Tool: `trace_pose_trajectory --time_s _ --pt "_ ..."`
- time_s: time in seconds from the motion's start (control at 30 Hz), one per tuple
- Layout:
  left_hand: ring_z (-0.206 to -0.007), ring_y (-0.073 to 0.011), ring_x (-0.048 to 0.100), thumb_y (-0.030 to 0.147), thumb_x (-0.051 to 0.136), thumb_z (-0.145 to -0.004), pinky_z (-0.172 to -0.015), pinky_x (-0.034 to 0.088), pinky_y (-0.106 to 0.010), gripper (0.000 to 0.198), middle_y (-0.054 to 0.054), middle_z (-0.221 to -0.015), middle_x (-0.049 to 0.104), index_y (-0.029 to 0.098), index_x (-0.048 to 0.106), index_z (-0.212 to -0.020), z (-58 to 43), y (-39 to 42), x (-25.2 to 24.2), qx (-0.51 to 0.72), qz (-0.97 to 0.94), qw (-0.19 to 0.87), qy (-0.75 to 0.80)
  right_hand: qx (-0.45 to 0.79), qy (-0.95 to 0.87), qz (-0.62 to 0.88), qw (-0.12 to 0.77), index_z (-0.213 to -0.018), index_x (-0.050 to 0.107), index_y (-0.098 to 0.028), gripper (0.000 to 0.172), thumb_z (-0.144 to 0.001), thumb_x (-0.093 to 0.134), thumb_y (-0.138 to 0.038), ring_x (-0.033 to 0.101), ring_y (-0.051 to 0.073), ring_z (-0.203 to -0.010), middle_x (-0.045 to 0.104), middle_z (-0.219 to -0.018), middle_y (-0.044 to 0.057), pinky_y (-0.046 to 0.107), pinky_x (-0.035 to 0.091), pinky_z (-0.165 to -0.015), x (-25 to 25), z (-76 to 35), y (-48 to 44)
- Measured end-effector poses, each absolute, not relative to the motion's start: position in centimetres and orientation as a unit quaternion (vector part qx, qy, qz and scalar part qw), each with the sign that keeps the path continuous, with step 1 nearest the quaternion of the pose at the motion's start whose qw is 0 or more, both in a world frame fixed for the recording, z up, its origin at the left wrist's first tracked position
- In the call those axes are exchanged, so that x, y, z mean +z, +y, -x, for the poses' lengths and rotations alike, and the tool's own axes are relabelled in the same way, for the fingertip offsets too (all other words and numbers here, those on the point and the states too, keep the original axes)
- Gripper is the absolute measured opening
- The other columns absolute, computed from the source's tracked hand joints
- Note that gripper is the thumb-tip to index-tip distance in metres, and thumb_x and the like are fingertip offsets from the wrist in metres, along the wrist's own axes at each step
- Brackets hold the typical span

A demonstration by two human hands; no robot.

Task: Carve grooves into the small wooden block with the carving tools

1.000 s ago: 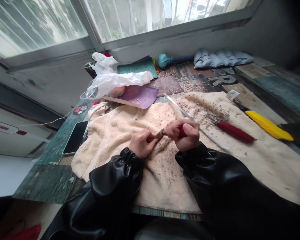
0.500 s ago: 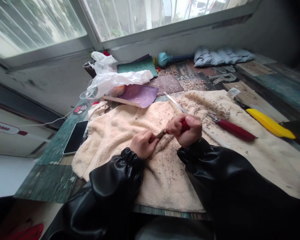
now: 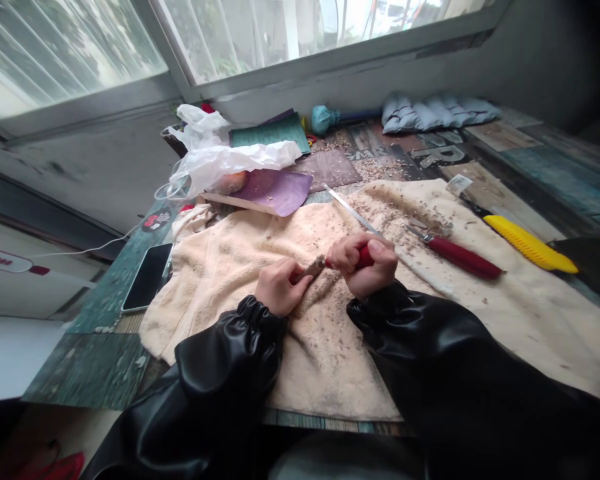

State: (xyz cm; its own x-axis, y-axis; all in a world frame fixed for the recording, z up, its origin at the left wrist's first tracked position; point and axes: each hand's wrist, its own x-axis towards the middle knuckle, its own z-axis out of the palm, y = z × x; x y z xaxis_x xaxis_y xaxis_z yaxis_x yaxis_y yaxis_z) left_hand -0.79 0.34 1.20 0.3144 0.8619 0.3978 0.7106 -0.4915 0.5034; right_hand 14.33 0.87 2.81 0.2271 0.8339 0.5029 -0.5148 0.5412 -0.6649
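On the cloth [image 3: 220,250], my left grip [image 3: 279,288] pinches a small brown piece [image 3: 314,268], my right grip [image 3: 364,275] clamps a red-handled tool [image 3: 365,257]. Probably I'm carving; the next stroke needs steady bracing.

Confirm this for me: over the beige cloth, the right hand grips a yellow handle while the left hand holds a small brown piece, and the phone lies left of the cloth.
Only the colour is wrong: in the head view, the handle gripped by the right hand is red. The rest of your statement stands.
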Motion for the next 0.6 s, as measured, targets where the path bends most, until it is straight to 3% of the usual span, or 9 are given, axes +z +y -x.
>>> trace_pose_trajectory --time_s 0.2,0.6 --pt "-0.048 -0.0099 0.053 0.026 0.071 -0.070 -0.047 0.041 -0.022 0.017 0.002 -0.055 0.059 0.016 0.059 -0.062 0.9 0.4 1.4 0.320 -0.786 0.125 0.514 0.412 -0.452 0.181 0.770 -0.058 0.045 -0.018 0.046 -0.086 0.050 -0.054 0.038 0.006 -0.041 0.041 -0.047 -0.009 0.022 0.038 -0.046 1.7 -13.8 0.3" --pt "-0.049 -0.0106 0.053 0.027 0.069 -0.071 -0.048 0.040 -0.023 0.018 0.001 -0.057 0.060 0.017 0.057 -0.062 0.7 0.2 1.5 0.311 -0.790 0.098 0.519 0.447 -0.431 0.206 0.757 -0.047 0.046 -0.022 0.032 -0.074 0.048 -0.039 0.034 0.011 -0.035 0.036 -0.039 -0.004 0.029 0.032 -0.041 2.5 -13.8 1.2"
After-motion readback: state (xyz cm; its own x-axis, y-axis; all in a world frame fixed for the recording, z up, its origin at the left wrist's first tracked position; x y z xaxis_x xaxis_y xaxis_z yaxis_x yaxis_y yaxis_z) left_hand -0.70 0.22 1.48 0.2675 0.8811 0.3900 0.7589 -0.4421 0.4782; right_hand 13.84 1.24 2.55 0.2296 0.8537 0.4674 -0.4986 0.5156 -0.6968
